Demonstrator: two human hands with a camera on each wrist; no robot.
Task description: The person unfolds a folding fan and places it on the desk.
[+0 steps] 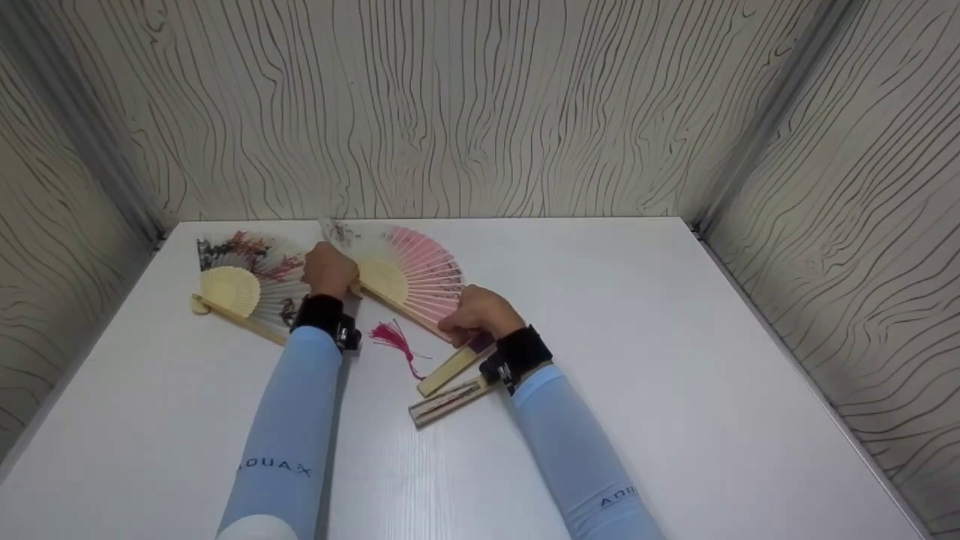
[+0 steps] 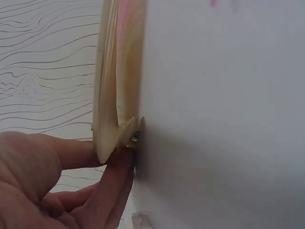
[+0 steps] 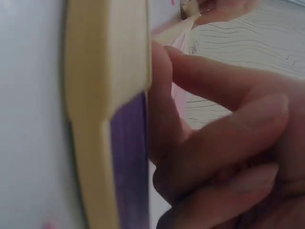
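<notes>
A pink-and-white folding fan [image 1: 427,262] is spread out at the back of the table. My left hand [image 1: 330,270] pinches its pivot end [image 2: 107,138] between thumb and fingers, as the left wrist view shows. At the fan's near right edge, my right hand [image 1: 486,311] pinches the fan between thumb and index finger; its other fingers are curled. Close beneath the right hand lies a folded fan [image 3: 128,157] with pale wooden ribs and a purple leaf. Its lower part is partly covered by the hand in the head view.
Left of my left hand lies another spread fan [image 1: 232,289], greyish with red blossoms. A second folded fan [image 1: 446,405] rests under the right wrist. A magenta tassel [image 1: 397,341] lies between the forearms. Patterned walls [image 1: 450,112] border the white table [image 1: 660,360].
</notes>
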